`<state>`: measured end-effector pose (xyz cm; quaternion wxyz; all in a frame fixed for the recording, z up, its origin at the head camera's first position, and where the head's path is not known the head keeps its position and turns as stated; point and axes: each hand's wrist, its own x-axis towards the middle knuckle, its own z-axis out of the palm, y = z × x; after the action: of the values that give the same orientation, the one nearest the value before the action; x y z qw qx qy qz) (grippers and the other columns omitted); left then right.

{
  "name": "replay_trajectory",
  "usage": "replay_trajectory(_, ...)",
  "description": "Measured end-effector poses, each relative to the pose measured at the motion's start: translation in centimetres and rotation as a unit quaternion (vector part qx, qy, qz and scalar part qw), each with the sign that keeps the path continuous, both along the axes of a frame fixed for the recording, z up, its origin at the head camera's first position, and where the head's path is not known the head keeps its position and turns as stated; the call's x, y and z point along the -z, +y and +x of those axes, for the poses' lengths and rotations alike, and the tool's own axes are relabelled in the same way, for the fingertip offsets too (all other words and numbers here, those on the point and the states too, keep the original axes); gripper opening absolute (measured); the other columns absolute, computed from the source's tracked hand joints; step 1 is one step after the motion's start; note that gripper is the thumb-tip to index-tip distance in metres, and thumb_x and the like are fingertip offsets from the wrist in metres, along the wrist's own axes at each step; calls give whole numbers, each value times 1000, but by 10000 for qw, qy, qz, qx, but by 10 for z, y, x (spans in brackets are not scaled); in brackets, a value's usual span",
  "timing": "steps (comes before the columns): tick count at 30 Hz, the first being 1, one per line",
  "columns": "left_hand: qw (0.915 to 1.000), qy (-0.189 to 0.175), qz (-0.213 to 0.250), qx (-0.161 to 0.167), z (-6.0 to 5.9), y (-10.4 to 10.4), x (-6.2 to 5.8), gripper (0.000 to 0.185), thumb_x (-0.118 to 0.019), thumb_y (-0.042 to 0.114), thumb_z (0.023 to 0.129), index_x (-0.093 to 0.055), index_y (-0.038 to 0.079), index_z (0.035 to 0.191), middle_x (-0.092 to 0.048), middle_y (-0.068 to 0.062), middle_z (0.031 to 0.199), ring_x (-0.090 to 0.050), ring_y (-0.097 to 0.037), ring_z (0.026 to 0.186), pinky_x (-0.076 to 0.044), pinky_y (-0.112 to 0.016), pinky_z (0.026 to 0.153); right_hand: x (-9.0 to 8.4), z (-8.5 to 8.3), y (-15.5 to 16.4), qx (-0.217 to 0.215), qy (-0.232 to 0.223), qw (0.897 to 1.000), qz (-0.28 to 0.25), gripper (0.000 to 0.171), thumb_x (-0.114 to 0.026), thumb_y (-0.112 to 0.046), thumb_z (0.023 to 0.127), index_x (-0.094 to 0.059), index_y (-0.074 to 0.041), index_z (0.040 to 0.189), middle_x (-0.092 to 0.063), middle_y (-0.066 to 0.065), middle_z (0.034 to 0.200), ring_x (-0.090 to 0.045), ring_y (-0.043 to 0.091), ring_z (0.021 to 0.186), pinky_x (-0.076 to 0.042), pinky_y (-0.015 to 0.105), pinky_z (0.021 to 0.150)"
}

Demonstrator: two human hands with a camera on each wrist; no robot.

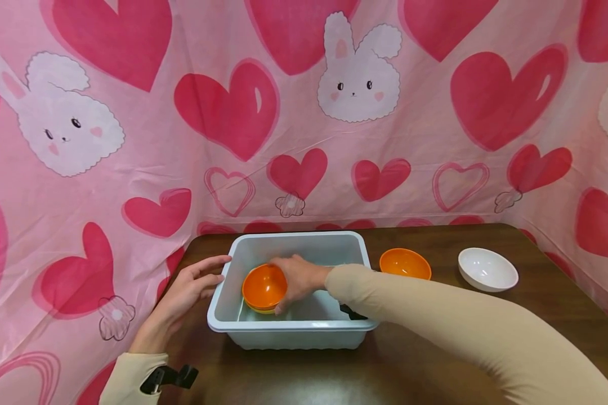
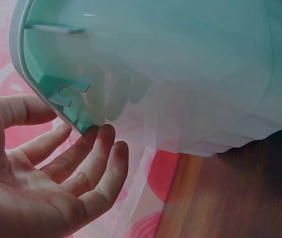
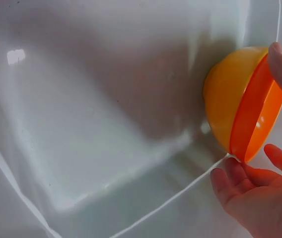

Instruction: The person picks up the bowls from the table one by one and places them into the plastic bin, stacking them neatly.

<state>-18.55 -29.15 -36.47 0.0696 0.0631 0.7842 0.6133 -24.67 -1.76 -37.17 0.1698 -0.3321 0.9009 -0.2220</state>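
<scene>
Sleeves in beige fill the near edge of the head view, the right one reaching from 4 o'clock across the bench (image 1: 436,365) into a pale grey-white tub (image 1: 223,315). Inside that tub, toward its 9 o'clock wall, the right hand (image 1: 296,281) holds an orange bowl (image 1: 263,286) tipped up on its edge, with a yellow-orange bowl (image 3: 225,94) nested behind it; the thumb sits on the rim above and the fingers (image 3: 240,178) curl loosely under the rim below, gripping the pair. The right wrist view shows both bowls leaning close to the tub's inner wall, while the rest of the tub floor beside them lies bare and glossy.

Outside, the left hand (image 1: 190,287) rests at 9 o'clock of the tub, its fingers (image 2: 99,153) straight and spread, their tips touching the rim and its underside ribs. The tub sits near the bench's left edge, and pink cloth hangs just beyond it.

At 3 o'clock of the tub stands a second orange bowl (image 1: 405,263), upright and just beside the tub wall. Further toward 3 o'clock, well apart, lies one white bowl (image 1: 487,269). That makes four bowls: two orange, one yellow-orange, one white. Open brown bench runs in front and to the right. No writing is readable; the backdrop (image 1: 304,112) shows hearts and rabbits.
</scene>
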Motion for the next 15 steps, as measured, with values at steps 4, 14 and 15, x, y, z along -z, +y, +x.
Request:
replay_trajectory(4,10000,-13,7,-6,0,0,0,51,-59,13,105,-50,0,154,-54,-25,150,-69,-32,117,-59,-35,92,-2,-3,2,-80,62,9999,-36,90,-95,-31,77,-50,-9,152,-59,7,144,-46,26,129,-44,42,111)
replay_trajectory(14,10000,-32,29,-13,0,1,0,51,-59,13,105,-49,0,154,-53,-26,150,-69,-33,117,-59,-40,94,-1,-5,6,-108,15,9993,-352,90,-98,-24,75,-51,-7,150,-60,7,142,-53,25,128,-45,40,112)
replay_trajectory(15,10000,-30,28,-16,0,1,0,51,-59,13,105,-49,0,154,-53,-26,150,-69,-33,117,-59,-40,95,0,-5,6,-104,18,9993,-360,90,-98,-24,75,-51,-7,150,-60,7,141,-53,25,127,-45,39,112)
